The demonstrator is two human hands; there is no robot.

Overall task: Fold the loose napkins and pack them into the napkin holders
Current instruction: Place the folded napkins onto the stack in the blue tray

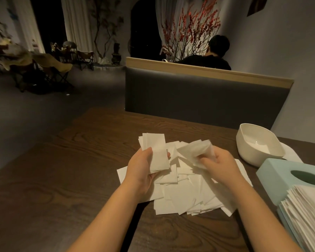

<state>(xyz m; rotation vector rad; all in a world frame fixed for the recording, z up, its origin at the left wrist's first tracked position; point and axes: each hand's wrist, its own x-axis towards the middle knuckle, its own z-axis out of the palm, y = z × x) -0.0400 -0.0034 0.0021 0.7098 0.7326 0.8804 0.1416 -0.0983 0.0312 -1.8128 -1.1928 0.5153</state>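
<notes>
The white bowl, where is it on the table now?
In the head view the white bowl stands at the table's far right, just beyond the pale blue napkin holder and right of the right hand.

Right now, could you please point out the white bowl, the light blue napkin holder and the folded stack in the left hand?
white bowl (251, 153): head view, outer wall.
light blue napkin holder (278, 170): head view, top face.
folded stack (157, 153): head view, front sheet.

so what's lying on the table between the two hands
In the head view, the loose napkin pile spreads across the table between the left hand, which holds a folded stack, and the right hand, which pinches one napkin.
</notes>
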